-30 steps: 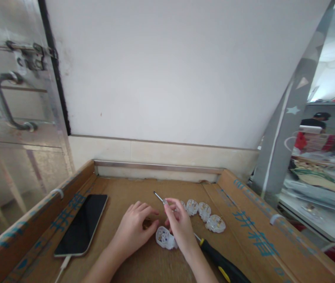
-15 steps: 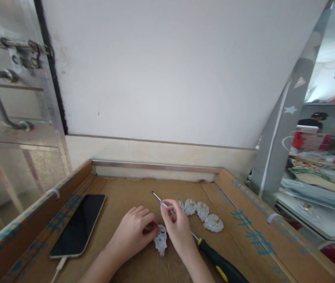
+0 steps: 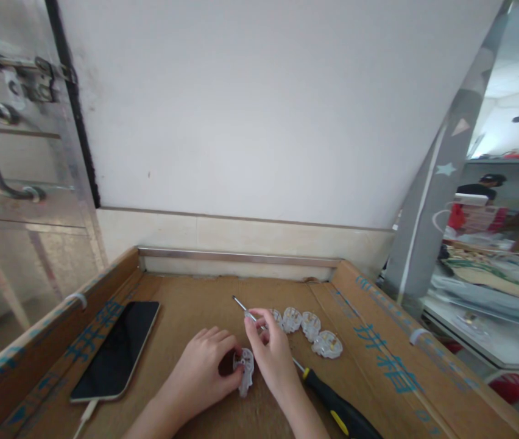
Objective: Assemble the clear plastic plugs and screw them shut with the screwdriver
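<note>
My left hand point(image 3: 211, 363) is closed, its thumb and fingertips pinching a clear plastic plug piece point(image 3: 247, 366). That piece stands tilted just above the cardboard. My right hand point(image 3: 272, 350) is beside it with thumb and forefinger pressed together; what lies between the fingertips is too small to make out. A screwdriver point(image 3: 335, 399) with a black and yellow handle lies under this hand. Its long shaft runs behind the fingers, and the tip shows beyond them. Several clear plastic plug pieces point(image 3: 328, 345) with brass-coloured metal inside sit in a curved row to the right.
A phone point(image 3: 117, 350) with a white cable point(image 3: 86, 414) lies on the left of the cardboard-lined surface point(image 3: 195, 292). Raised cardboard sides point(image 3: 378, 305) edge it. A metal door point(image 3: 22, 152) stands at the left. A person point(image 3: 483, 188) is far off at the right.
The plug piece in my left hand has been tipped more onto its edge. My right hand keeps nearly the same pose. The whole view has shifted slightly.
</note>
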`<action>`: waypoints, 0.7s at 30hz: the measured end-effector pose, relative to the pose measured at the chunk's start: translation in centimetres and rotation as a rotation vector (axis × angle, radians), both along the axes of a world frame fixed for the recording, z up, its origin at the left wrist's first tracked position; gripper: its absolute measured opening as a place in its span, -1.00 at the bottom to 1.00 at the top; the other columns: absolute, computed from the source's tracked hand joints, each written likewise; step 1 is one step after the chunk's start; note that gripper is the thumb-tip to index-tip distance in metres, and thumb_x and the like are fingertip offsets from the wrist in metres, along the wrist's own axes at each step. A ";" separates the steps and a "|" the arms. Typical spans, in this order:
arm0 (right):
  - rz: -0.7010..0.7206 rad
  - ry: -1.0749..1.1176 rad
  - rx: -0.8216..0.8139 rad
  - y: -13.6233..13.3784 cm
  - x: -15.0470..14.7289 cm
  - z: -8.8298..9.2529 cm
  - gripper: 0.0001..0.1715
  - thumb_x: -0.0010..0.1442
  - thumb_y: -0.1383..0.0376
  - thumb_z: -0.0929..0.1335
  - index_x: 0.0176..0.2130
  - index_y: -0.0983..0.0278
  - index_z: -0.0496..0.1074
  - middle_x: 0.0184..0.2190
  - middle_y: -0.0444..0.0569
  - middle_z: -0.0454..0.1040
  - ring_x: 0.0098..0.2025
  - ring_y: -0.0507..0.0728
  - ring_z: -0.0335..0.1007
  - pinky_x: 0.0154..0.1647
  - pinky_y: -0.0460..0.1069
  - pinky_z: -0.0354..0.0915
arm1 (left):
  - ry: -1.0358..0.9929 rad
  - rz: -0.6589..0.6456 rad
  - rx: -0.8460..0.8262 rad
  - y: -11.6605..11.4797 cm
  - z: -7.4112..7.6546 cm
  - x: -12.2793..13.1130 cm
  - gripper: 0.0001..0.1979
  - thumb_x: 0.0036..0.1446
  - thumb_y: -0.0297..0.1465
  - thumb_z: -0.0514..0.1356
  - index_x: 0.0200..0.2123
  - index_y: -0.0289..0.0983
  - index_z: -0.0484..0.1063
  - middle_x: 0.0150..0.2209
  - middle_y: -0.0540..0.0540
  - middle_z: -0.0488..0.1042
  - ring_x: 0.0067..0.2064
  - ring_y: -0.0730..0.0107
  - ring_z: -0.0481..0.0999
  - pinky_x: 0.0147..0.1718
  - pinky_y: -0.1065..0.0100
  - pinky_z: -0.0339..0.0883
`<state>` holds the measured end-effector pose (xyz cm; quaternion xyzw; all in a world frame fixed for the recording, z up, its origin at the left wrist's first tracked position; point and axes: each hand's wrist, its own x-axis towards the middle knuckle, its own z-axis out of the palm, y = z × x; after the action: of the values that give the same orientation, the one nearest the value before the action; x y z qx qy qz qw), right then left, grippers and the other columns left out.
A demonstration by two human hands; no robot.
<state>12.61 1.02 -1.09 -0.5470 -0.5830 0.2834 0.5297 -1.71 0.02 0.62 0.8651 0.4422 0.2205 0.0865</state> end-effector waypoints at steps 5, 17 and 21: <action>-0.010 0.000 0.006 0.0 0.0 0.1 -0.57 0.12 -0.02 0.25 -0.22 0.25 0.37 -0.49 -0.14 0.32 -0.60 0.00 0.14 -0.55 -0.08 0.12 | 0.042 -0.020 0.001 0.2 -0.1 -0.1 -0.91 -0.02 -0.42 0.16 -0.37 -0.17 0.42 -0.37 0.00 0.46 -0.27 0.27 0.40 -0.29 0.32 0.18; -0.013 -0.004 0.006 0.0 0.3 0.3 -0.57 0.14 -0.02 0.24 -0.20 0.25 0.36 -0.46 -0.12 0.34 -0.56 0.01 0.22 -0.51 -0.09 0.18 | 0.198 -0.148 -0.046 1.2 1.8 0.0 -0.86 0.01 -0.37 0.18 -0.29 -0.17 0.38 -0.25 -0.04 0.44 -0.19 0.23 0.40 -0.19 0.27 0.26; -0.018 0.013 0.018 0.0 0.3 0.4 -0.56 0.14 -0.03 0.23 -0.21 0.26 0.36 -0.47 -0.12 0.34 -0.57 0.01 0.21 -0.54 -0.09 0.16 | 0.252 -0.188 -0.040 1.5 2.3 0.1 -0.82 0.01 -0.38 0.19 -0.24 -0.18 0.37 -0.26 -0.02 0.47 -0.20 0.24 0.44 -0.17 0.28 0.27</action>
<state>12.89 1.02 -0.70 -0.5457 -0.5770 0.2768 0.5411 -1.64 1.48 2.93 0.9215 0.3710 0.0926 0.0677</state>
